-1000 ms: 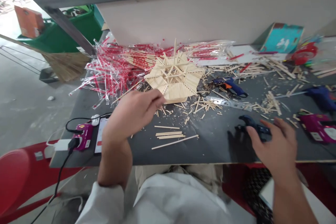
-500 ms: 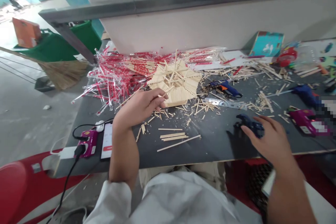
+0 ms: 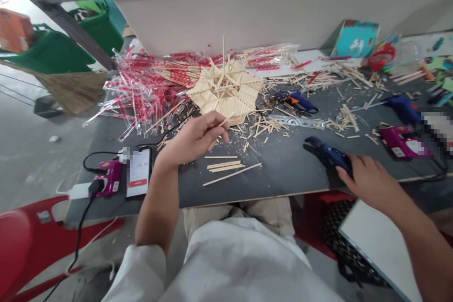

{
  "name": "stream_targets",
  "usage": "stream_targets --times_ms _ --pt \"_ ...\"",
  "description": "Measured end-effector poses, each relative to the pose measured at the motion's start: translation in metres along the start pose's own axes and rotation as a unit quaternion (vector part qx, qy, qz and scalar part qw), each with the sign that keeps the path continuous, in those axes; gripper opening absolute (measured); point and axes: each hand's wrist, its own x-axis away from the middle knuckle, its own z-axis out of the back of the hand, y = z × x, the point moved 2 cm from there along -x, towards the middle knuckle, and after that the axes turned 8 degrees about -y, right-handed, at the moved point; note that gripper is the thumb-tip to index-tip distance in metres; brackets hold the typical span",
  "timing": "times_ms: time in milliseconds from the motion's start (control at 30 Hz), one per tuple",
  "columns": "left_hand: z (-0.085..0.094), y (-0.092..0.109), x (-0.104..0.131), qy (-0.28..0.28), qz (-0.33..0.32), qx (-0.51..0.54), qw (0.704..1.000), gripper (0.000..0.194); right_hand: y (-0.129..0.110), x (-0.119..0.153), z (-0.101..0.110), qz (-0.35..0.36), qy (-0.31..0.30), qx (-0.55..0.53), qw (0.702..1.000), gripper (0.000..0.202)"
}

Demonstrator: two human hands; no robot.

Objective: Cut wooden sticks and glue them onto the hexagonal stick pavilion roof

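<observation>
My left hand pinches a thin wooden stick between thumb and fingers, just in front of a star-shaped wooden stick model. At the right, the handle end of a dark blue pliers-like cutter is in my right hand, with the jaws pointing left and away from me. Its jaws are low over the table. Between my hands, near the front edge, lies a small group of cut sticks, with one longer stick slanting beside them.
Red-and-clear plastic wrappers with sticks pile at the back left. Blue glue guns, a metal ruler and stick scraps lie to the right. A phone and a purple power adapter with cables sit at the left.
The view has shifted, so the table appears higher and farther left. My right hand has moved back along the cutter, whose whole length now shows. My left hand still holds its stick.
</observation>
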Motion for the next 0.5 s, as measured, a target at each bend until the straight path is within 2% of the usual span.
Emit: stream_targets --times_ms 100,133,167,300,333,400,500 --pt "-0.02 -0.018 0.009 0.014 0.004 0.079 0.997 0.027 -0.026 0.003 0.019 -0.013 -0.03 -0.143 0.989 0.055" --pt "-0.03 -0.024 0.01 0.022 0.006 0.105 0.994 0.031 -0.041 0.003 0.026 0.006 -0.066 -0.216 0.974 0.049" --pt "-0.04 -0.029 0.009 0.034 0.011 0.125 0.991 0.035 -0.059 0.003 0.034 0.017 -0.1 -0.288 0.952 0.044" --pt "-0.084 -0.04 -0.003 0.098 0.028 0.156 0.982 0.039 -0.139 -0.002 0.056 0.04 -0.121 -0.521 0.844 0.052" --pt "-0.094 -0.041 -0.006 0.117 0.029 0.151 0.981 0.039 -0.158 -0.004 0.057 0.051 -0.13 -0.549 0.824 0.053" --pt "-0.111 -0.042 -0.01 0.163 0.033 0.119 0.979 0.039 -0.187 -0.006 0.056 0.075 -0.127 -0.577 0.803 0.055" --pt "-0.127 -0.045 -0.01 0.233 0.048 0.054 0.97 0.035 -0.21 -0.006 0.053 0.068 -0.106 -0.6 0.79 0.059"
